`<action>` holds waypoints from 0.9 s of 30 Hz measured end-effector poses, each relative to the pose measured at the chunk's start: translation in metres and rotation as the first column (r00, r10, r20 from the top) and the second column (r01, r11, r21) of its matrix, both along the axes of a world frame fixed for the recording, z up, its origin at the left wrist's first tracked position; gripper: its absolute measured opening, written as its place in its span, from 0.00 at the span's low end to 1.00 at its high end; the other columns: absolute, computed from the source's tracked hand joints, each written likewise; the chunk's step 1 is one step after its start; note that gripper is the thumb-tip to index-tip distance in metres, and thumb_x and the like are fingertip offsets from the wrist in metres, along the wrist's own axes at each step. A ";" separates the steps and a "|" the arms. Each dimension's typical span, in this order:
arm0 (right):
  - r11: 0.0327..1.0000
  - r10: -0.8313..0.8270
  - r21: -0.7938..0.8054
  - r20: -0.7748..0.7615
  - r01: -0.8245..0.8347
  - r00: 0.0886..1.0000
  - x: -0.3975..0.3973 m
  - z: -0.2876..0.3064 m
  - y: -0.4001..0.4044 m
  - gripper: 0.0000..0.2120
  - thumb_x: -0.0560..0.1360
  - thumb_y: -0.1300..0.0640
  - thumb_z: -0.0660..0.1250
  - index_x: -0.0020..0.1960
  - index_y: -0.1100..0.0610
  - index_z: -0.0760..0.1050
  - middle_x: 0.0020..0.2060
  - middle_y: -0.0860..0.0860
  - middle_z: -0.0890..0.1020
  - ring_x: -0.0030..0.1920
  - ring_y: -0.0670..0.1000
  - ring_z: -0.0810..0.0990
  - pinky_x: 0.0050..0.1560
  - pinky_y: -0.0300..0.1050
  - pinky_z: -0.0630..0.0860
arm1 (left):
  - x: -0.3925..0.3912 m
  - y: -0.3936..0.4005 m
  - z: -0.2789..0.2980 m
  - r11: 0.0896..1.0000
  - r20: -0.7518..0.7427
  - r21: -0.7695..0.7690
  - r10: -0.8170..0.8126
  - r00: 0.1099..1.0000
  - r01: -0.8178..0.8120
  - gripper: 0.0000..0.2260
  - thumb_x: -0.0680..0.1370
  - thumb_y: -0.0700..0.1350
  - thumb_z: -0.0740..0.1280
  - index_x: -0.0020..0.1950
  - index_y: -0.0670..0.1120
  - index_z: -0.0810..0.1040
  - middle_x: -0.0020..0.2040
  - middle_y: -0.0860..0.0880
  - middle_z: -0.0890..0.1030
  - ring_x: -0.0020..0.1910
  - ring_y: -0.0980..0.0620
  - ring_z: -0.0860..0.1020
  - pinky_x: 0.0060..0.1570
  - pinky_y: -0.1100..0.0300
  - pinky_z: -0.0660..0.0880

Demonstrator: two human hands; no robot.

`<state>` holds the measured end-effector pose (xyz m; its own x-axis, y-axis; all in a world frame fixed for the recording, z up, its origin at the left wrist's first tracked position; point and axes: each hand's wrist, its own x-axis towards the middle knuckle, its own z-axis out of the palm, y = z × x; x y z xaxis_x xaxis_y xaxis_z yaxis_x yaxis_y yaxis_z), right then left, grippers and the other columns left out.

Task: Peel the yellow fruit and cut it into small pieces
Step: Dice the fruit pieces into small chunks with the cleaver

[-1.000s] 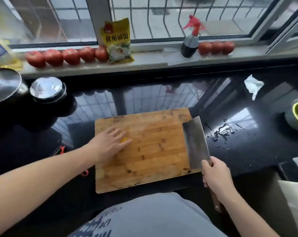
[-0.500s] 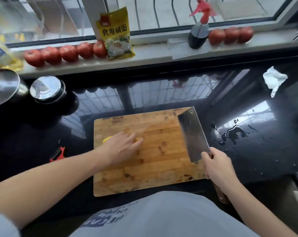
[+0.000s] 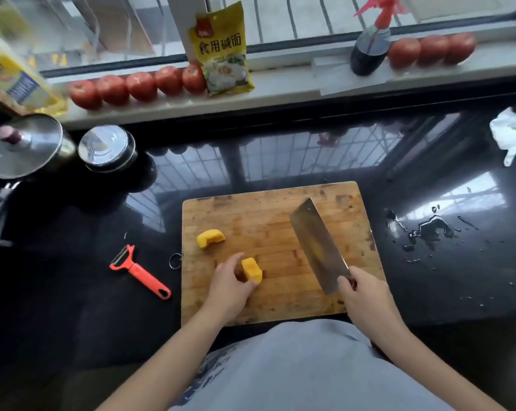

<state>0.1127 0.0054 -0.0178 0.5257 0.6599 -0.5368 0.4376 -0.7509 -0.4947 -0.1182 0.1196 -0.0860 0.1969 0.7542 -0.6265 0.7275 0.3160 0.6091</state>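
1. A wooden cutting board (image 3: 280,307) lies at the lower centre of the black table (image 3: 428,277).
2. The left hand (image 3: 228,287) has its grip clamped on a yellow fruit piece (image 3: 251,270) near the board's middle.
3. A second fruit piece (image 3: 210,238) lies apart, toward the board's left edge.
4. The right hand (image 3: 365,295) has its grip clamped on the cleaver (image 3: 319,243), its blade flat over the board.
5. A red peeler (image 3: 139,272) lies left of the board.
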 end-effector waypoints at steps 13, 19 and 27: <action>1.000 -0.001 -0.019 0.022 0.002 1.000 0.000 0.005 0.001 0.15 0.81 0.55 0.58 0.36 0.55 0.64 0.31 0.50 0.74 0.30 0.49 0.68 0.32 0.44 0.65 | 0.060 0.001 0.010 0.969 -0.310 0.180 -0.110 0.945 0.172 0.11 0.82 0.53 0.66 0.62 0.52 0.69 0.59 0.49 0.70 0.50 0.48 0.75 0.46 0.52 0.76; 0.996 0.080 -0.035 0.086 -0.077 0.993 -0.002 0.003 0.001 0.15 0.83 0.52 0.57 0.38 0.50 0.68 0.34 0.46 0.77 0.33 0.45 0.74 0.32 0.40 0.66 | 0.060 0.020 0.021 0.962 -0.090 -0.216 0.149 0.985 -0.166 0.16 0.84 0.59 0.61 0.64 0.49 0.70 0.53 0.44 0.79 0.41 0.45 0.86 0.43 0.49 0.86; 0.978 0.208 -0.016 0.162 -0.209 0.965 -0.014 0.004 0.004 0.17 0.83 0.55 0.60 0.35 0.47 0.68 0.30 0.44 0.75 0.32 0.44 0.74 0.28 0.35 0.63 | 0.040 0.031 0.017 0.769 0.072 -0.483 0.510 0.857 -0.418 0.07 0.82 0.42 0.69 0.59 0.43 0.77 0.57 0.41 0.80 0.52 0.44 0.85 0.47 0.53 0.86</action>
<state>0.0987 0.0094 -0.0141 0.4563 0.7649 -0.4547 0.6587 -0.6339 -0.4053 -0.0780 0.1509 -0.0692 0.0429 0.4399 -0.8970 0.3078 0.8484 0.4307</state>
